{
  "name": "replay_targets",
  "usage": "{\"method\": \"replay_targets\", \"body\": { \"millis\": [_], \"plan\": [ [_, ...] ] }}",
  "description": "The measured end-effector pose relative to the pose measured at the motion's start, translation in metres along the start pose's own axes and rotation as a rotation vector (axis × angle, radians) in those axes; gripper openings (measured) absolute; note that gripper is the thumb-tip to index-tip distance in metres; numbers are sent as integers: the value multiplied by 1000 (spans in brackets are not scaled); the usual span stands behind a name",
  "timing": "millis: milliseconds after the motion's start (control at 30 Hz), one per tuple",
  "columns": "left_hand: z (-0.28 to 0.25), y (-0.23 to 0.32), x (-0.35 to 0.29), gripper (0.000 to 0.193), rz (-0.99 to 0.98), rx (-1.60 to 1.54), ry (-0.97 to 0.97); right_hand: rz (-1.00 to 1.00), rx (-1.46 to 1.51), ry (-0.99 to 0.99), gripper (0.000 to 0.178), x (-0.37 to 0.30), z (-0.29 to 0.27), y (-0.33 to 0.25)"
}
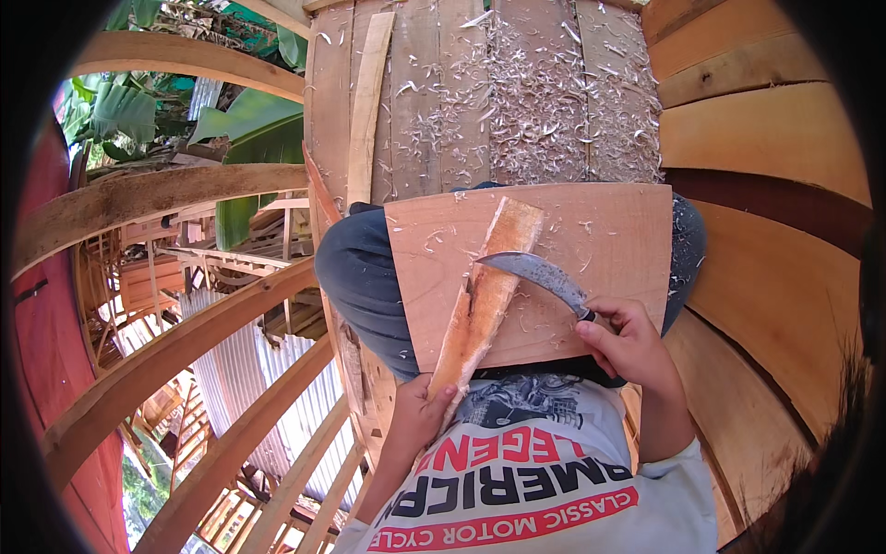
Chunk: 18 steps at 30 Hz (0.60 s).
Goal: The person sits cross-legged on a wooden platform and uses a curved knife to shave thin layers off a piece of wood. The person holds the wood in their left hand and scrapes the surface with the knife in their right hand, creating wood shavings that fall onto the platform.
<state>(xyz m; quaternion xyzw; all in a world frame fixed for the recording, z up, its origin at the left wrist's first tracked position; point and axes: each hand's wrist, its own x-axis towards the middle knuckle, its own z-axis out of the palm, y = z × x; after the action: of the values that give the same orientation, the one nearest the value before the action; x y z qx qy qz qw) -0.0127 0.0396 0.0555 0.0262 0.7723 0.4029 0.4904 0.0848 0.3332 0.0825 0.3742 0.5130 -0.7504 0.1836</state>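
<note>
Nearest the camera, the left hand [420,411] is closed around the near end of a long wood strip [480,305], which slants away to the far right across a flat board [609,249] resting on the person's lap. To the right, the right hand [628,346] is clenched on the handle of a curved knife [540,274], its blade lying across the middle of the strip and touching it. Pale shavings [544,102] dot the board and lie thick on the plank floor [434,92] beyond the knees. Curved wooden ribs [185,342] sweep along the left side, with green leaves [249,138] far left.
</note>
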Motion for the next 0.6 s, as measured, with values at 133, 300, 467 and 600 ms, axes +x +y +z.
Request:
{"method": "replay_targets", "body": {
  "millis": [133,300,467,600],
  "plan": [
    [0,-7,-2,30,-25,27,5,-668,296,935,10,13,-32,-5],
    [0,-5,3,36,-34,52,1,-610,226,649,11,-6,-43,-21],
    [-13,36,-15,39,-19,136,-36,-497,288,368,8,21,-8,5],
    [-24,67,-25,42,33,249,-33,-539,340,260,11,27,17,-1]
  ]
}}
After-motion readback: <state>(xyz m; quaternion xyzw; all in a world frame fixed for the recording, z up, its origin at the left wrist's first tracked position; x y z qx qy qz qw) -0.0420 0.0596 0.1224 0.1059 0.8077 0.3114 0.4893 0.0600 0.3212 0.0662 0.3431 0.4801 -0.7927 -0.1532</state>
